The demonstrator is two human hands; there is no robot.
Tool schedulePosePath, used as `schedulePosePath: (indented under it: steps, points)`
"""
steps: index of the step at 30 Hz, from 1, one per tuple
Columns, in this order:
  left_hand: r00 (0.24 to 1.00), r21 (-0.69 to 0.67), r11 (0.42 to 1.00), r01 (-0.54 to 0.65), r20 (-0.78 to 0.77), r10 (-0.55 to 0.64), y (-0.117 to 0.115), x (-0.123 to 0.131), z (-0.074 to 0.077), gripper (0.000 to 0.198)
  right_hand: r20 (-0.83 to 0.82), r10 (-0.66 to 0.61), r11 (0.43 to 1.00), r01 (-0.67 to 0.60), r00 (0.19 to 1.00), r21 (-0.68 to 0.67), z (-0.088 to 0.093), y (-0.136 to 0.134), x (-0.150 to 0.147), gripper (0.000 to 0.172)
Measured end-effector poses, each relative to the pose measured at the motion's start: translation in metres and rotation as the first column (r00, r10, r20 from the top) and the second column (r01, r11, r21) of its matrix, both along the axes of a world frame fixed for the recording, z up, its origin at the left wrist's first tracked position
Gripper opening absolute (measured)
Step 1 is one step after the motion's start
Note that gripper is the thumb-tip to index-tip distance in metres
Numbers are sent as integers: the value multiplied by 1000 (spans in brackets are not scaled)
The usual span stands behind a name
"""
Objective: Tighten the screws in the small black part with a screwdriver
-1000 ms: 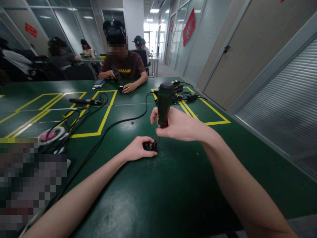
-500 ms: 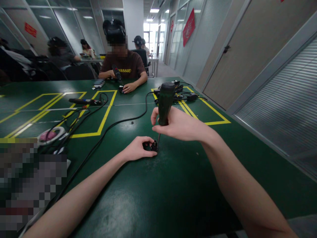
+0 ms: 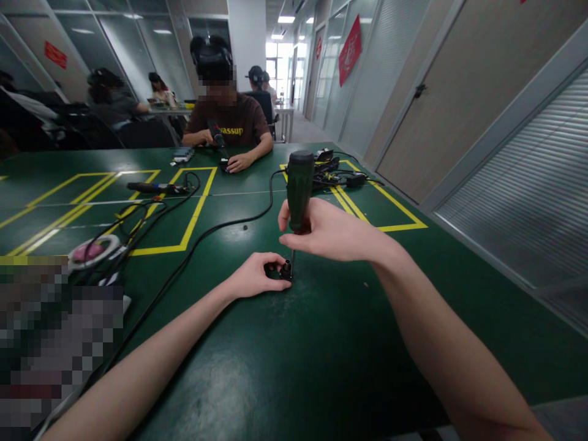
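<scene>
**Screwdriver [image 3: 299, 190] upright on a small part [image 3: 285, 269]**

Our left hand [image 3: 255, 277] pinches the black part against the tabletop [image 3: 321, 343]. Our right hand [image 3: 331, 231] is clenched round the screwdriver, its tip at the part. The part looks light, hard and likely to skid, so we judge it best gripped by its sides. A cable [image 3: 206, 233] lies left, well apart. A person [image 3: 229, 125] sits opposite.
</scene>
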State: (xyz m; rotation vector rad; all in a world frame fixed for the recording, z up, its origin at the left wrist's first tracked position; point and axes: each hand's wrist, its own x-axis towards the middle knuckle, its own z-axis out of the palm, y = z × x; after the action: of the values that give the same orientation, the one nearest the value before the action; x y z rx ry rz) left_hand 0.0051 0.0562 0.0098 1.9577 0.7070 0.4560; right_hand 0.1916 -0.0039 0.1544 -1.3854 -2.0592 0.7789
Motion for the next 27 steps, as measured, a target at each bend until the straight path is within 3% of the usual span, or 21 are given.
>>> schedulePosePath:
  steps: [4, 19, 27]
  points:
    - [1000, 3, 1000, -7, -4, 7, -1, 0, 1, 31, -43, 3, 1000, -2, 999, 23, -1, 0, 0, 7]
    - [1000, 22, 1000, 6, 8, -6, -1, 0, 2, 28, 9, -11, 1000, 11, 1000, 22, 5, -4, 0, 20]
    - [1000, 21, 1000, -1, -1, 1, -1, 0, 3, 29, -16, -31, 999, 32, 999, 43, 3, -1, -2, 10]
